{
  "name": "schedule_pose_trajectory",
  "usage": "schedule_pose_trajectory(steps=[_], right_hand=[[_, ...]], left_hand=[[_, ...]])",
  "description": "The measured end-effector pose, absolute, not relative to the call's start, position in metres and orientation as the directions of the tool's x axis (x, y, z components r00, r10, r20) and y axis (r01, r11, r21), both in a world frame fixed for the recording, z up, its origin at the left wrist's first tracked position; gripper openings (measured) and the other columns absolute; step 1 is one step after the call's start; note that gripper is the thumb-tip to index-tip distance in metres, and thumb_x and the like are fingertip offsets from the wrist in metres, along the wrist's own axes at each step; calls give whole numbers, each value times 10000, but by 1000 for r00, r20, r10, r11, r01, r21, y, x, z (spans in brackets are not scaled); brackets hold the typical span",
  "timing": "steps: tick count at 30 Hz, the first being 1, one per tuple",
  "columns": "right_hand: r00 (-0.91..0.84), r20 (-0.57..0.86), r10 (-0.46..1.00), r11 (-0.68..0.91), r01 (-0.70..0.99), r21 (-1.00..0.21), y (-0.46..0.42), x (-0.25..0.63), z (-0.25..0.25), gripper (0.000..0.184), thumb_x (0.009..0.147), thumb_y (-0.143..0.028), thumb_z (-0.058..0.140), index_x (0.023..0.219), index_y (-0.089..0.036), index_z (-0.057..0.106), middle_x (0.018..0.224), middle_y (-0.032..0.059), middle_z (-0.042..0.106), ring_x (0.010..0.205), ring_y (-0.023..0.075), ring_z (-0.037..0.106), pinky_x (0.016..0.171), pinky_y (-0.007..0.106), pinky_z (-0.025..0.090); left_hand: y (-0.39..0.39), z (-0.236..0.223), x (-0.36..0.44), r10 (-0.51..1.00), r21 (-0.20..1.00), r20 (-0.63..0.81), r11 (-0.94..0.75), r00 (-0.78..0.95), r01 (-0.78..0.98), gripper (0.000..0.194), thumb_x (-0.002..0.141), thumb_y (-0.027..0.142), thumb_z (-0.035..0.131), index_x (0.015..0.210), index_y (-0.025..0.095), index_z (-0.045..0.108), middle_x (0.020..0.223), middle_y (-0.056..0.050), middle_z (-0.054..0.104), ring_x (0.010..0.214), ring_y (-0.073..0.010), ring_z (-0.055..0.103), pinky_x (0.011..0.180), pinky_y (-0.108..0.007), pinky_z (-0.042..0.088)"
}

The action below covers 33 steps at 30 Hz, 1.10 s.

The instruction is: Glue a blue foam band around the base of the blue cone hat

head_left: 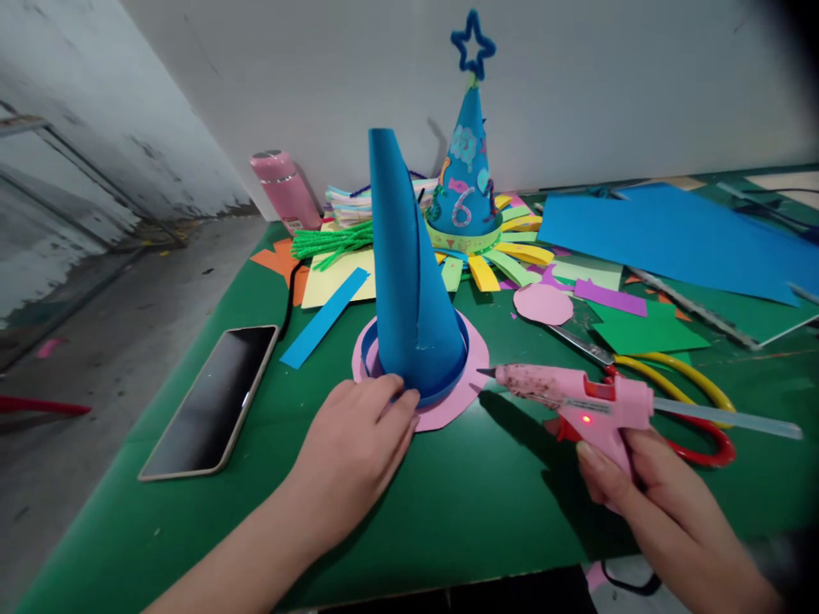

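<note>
A tall blue paper cone (413,264) stands on a pink paper disc (457,408), its overlapped seam facing me. Around its foot runs a blue paper band (451,385), with a gap between it and the cone on the left. My left hand (358,443) pinches the front of this band, fingertips against the cone's base. In my right hand (646,486) is a pink hot glue gun (569,394), its red light lit and a clear glue stick (729,418) poking out behind. The nozzle points left, close to the disc's right edge.
Behind stands a decorated party hat (466,162) with a star. Red-and-yellow-handled scissors (688,384) lie beyond the glue gun. A phone (214,401) and a blue strip (326,317) are left; a pink bottle (285,189), green pipe cleaners (339,241) and blue sheet (678,239) lie farther back.
</note>
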State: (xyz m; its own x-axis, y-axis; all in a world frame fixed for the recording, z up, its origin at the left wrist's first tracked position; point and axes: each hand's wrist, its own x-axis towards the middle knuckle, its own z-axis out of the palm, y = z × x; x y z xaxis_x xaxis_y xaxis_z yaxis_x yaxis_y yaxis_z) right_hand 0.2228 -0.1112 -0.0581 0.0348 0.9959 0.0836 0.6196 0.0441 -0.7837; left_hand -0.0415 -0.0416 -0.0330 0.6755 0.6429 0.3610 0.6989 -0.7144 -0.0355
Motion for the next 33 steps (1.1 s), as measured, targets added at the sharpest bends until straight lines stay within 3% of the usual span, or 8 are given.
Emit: schedule_pose_trajectory(steps=[5,9,16,24,33], right_hand=[[144,2,990,-70,491,-868,-112,233,-65,179,813,-368,476,726,-215,503,556,-25,506,473,110,481,395,180,422],[154,9,988,-60,439,-896,-112,238,-66,184,809,-380,480,764,-209,532,548,-21,499,463,110,473,383,180,419],[137,-24,990,-79,410,-909,-115,238,-65,212,837,-361,456,961,-203,523,581,-23,505,494,113,500,406,185,438],[170,-47,984,-114,414,-903,-114,235,-63,221,820,-370,474,951,-205,541,568,-27,514,495,117,499,413,189,436],[149,-9,989,-77,461,-884,-115,239,-66,225,810,-380,482,674,-208,528,542,-18,507,465,106,473,396,184,418]], left_hand=[[-46,-44,-13,593,-225,441,-653,673,723,198,804,99,463,952,78,592,868,-113,628,714,-223,568,561,-348,426],[-46,-49,3,610,-269,468,-591,639,761,202,805,84,442,914,65,610,778,-111,631,650,-216,559,519,-337,422],[-43,-53,6,636,-199,487,-587,599,785,228,813,68,394,864,72,616,741,-111,612,647,-202,541,526,-329,443],[-41,-55,6,647,-126,491,-610,583,783,220,799,50,395,816,81,612,716,-110,594,639,-212,525,519,-346,448],[-41,-46,-18,666,73,463,-686,585,724,211,797,65,402,860,101,600,772,-94,612,703,-197,555,596,-324,469]])
